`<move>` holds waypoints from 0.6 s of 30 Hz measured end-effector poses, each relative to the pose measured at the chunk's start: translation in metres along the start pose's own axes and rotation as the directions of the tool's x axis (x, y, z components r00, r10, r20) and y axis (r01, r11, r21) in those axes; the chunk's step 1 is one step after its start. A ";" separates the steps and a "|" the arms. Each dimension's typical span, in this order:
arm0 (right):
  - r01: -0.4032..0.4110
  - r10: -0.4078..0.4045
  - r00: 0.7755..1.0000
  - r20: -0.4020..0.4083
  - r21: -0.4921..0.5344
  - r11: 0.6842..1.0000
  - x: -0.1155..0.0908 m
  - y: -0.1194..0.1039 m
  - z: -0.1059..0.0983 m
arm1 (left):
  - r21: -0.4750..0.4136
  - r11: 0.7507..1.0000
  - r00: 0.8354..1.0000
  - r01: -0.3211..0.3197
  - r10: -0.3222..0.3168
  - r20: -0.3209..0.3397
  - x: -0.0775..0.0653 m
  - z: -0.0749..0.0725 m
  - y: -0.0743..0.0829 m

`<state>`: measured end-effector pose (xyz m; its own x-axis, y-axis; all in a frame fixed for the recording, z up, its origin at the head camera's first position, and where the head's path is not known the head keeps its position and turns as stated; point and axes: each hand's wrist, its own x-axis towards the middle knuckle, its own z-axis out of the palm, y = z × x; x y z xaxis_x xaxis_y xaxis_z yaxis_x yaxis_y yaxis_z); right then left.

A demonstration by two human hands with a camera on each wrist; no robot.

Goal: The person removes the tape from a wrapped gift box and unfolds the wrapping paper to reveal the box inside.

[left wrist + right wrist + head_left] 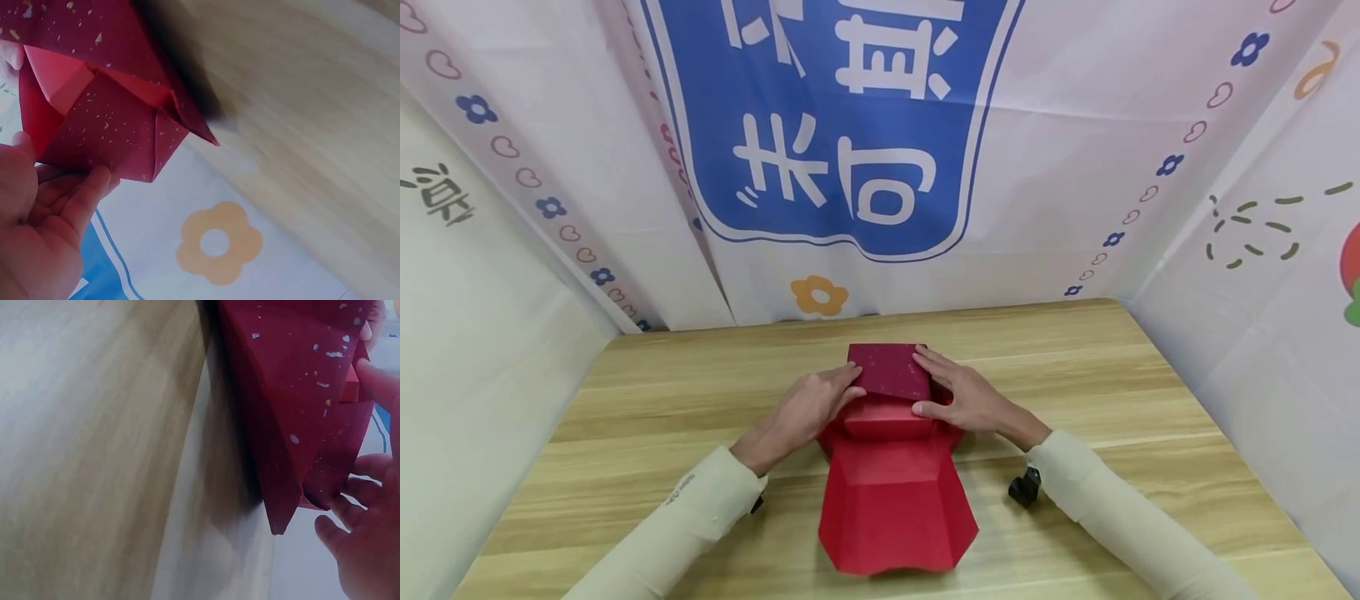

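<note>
A red paper box (891, 525) stands partly folded on the table, its plain red front flap spread toward me with angled side wings. At its back rises a dark red panel (891, 371) flecked with pale and gold specks. My left hand (808, 408) holds that panel by its left edge, thumb on the near side and fingers behind. On the right edge, my right hand (973, 400) grips the panel likewise, fingers reaching to the far corner. Both wrist views show the speckled outside of the box (103, 128) close up, with a pointed side fold (281, 506) sticking out.
The wooden table (1075, 358) lies under the box, with a printed white cloth (760, 283) hanging along its back edge. White sheets also hang at both sides. A small black device (1024, 490) sits beneath my right wrist.
</note>
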<state>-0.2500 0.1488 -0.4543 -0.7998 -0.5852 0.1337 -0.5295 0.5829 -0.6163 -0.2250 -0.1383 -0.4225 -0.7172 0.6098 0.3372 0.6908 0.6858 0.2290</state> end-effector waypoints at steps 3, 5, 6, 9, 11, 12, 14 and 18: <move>0.030 -0.031 0.999 -0.042 -0.011 0.999 -0.001 -0.002 -0.001 | -0.001 1.000 0.998 -0.013 0.013 -0.054 0.003 -0.001 0.001; 0.056 -0.061 0.995 -0.074 -0.070 0.996 -0.002 -0.005 -0.001 | 0.007 1.000 0.996 -0.024 0.024 -0.080 0.005 -0.002 0.002; 0.070 -0.081 0.992 -0.093 -0.113 0.991 -0.002 -0.006 -0.001 | 0.016 0.999 0.995 -0.028 0.029 -0.092 0.006 -0.003 0.002; 0.104 -0.140 0.979 -0.149 -0.222 0.969 -0.003 -0.012 -0.001 | 0.067 0.997 0.993 -0.049 0.056 -0.107 0.009 -0.004 0.004; 0.114 -0.165 0.969 -0.185 -0.255 0.960 -0.002 -0.015 -0.001 | 0.119 0.991 0.991 -0.064 0.077 -0.108 0.009 -0.004 0.006; 0.118 -0.175 0.963 -0.204 -0.265 0.957 -0.002 -0.015 -0.001 | 0.144 0.987 0.991 -0.069 0.084 -0.102 0.009 -0.003 0.006; 0.127 -0.193 0.953 -0.235 -0.269 0.955 -0.001 -0.016 -0.001 | 0.180 0.982 0.992 -0.063 0.080 -0.093 0.007 -0.002 0.007; 0.160 -0.252 0.920 -0.301 -0.299 0.941 -0.001 -0.015 -0.002 | 0.152 0.988 0.992 0.040 -0.022 -0.122 0.004 0.002 0.007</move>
<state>-0.2416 0.1417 -0.4437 -0.6873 -0.5156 0.5116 -0.7106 0.6231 -0.3267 -0.2237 -0.1301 -0.4216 -0.7153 0.5417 0.4414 0.6394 0.7623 0.1007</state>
